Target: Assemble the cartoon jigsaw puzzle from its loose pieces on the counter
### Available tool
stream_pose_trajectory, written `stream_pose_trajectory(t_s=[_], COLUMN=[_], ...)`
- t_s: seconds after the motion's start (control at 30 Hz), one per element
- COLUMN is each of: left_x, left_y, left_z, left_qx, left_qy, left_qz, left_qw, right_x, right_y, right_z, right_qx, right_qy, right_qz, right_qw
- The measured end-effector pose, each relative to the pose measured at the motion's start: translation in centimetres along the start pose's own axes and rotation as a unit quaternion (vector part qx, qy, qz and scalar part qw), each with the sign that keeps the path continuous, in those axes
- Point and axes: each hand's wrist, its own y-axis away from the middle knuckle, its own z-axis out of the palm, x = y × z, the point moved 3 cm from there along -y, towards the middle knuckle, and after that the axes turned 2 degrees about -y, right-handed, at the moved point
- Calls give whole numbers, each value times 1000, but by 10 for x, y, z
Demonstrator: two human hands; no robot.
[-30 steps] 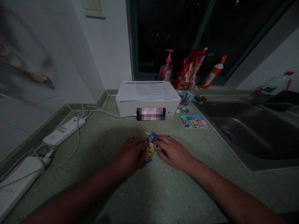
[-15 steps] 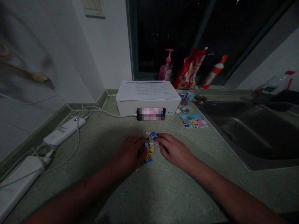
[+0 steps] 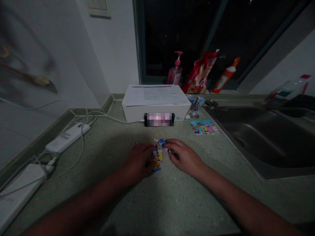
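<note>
From here I can see a white box (image 3: pixel 133 113) under a printed sheet (image 3: pixel 155 95), and behind it a pink pump bottle (image 3: pixel 175 74), a red snack bag (image 3: pixel 199 73) and an orange-capped bottle (image 3: pixel 224 77), with a steel sink (image 3: pixel 261 137) to the right.

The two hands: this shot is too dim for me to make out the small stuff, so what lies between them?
In the head view, a small cluster of colourful jigsaw puzzle pieces lies between the left hand and the right hand, on the speckled countertop.
</note>
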Motion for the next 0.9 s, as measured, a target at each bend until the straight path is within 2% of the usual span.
stream_pose_trajectory(t_s=[0.17,0.4,0.73,0.9], left_x=[2,10,16,17], left_y=[1,2,3,2], left_z=[-2,-3,-6,-8], left_qx=[-24,-40,-12,-15], left_qy=[-4,0,-39,-35], left_qz=[-7,16,68,62], left_qw=[1000,999,997,997], right_x=[-8,-24,-26,-26], right_y=[0,0,-4,-4], right_z=[-2,3,15,14], right_qx=[-23,-77,-46,-34], right_qy=[-13,-33,-25,-18], right_qz=[-13,-37,-72,-83], right_qw=[1000,996,996,996])
